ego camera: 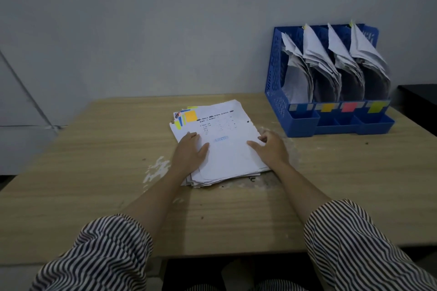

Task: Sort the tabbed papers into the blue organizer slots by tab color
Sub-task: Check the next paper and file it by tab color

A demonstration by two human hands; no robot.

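A stack of white papers lies on the wooden table, with blue, yellow and orange tabs poking out at its far left corner; the top sheet carries an orange tab. My left hand rests flat on the stack's left side. My right hand lies on the right edge, fingers curled at the paper's border. The blue organizer stands at the back right, its slots full of leaning papers and labelled in front blue, orange, pink and yellow.
A grey wall runs behind the table. A dark surface sits beyond the table's right edge. Chipped white patches mark the tabletop left of the stack. My striped sleeves fill the foreground.
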